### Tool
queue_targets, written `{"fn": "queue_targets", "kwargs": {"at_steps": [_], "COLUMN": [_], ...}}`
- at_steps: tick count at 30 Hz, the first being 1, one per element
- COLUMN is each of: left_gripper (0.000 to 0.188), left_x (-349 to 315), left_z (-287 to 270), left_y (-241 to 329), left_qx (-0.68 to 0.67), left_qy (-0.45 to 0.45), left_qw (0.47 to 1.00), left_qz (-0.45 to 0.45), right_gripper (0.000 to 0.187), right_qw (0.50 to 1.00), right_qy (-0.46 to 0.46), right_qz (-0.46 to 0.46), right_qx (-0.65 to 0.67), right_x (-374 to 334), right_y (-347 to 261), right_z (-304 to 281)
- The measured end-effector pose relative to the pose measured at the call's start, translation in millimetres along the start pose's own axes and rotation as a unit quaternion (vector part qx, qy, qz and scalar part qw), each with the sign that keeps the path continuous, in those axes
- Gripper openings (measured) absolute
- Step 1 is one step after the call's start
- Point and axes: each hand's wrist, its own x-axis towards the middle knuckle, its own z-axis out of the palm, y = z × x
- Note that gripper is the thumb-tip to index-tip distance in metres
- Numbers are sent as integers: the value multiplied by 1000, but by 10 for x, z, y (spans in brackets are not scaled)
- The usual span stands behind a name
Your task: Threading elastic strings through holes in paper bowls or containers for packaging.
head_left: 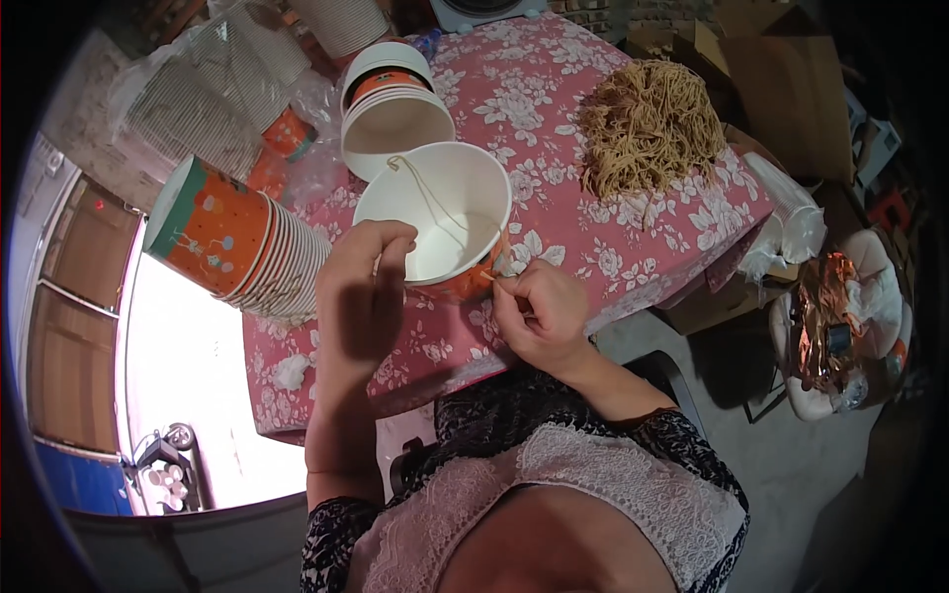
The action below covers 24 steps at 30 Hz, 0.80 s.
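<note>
A white-lined paper bucket (465, 183) with an orange printed outside stands near the table's front edge, its mouth tilted toward me. A thin tan cord (435, 203) loops over the far rim and hangs down inside. My right hand (541, 308) pinches a bit of cord against the bucket's near right side. My left hand (364, 282) covers the near left rim, its fingers curled over the mouth; whatever they grip is hidden. Just left of that hand a stack of nested orange and green buckets (237, 237) lies on its side.
A heap of tan cords (652, 128) lies at the far right of the flowered pink tablecloth (534, 89). More nested buckets (395, 119) stand behind mine. Plastic-wrapped stacks (188, 119) are at the back left. A chair with copper-coloured foil (828, 316) stands at right.
</note>
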Motion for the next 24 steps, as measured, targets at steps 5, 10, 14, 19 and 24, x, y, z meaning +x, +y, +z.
{"fn": "queue_targets", "kwargs": {"at_steps": [5, 10, 14, 19, 24], "left_gripper": [20, 20, 20, 14, 18], "left_x": [151, 231, 240, 272, 313], "left_z": [-10, 25, 50, 68, 61], "left_y": [-148, -179, -179, -167, -153], "left_qx": [-30, -30, -52, -82, -116], "left_qy": [-119, -190, -199, -235, -268], "left_qw": [992, 981, 978, 968, 956], "left_qz": [-33, 0, -21, 16, -5], "right_gripper": [19, 19, 21, 19, 18], "right_qw": [999, 998, 998, 998, 998], "right_qy": [2, 0, 2, 4, 11], "right_qz": [-15, -20, -23, -24, -30], "right_qx": [-48, -59, -60, -57, -58], "right_x": [-10, 8, 19, 34, 51], "right_y": [11, -3, -8, 8, 12], "right_z": [48, 74, 97, 134, 143]}}
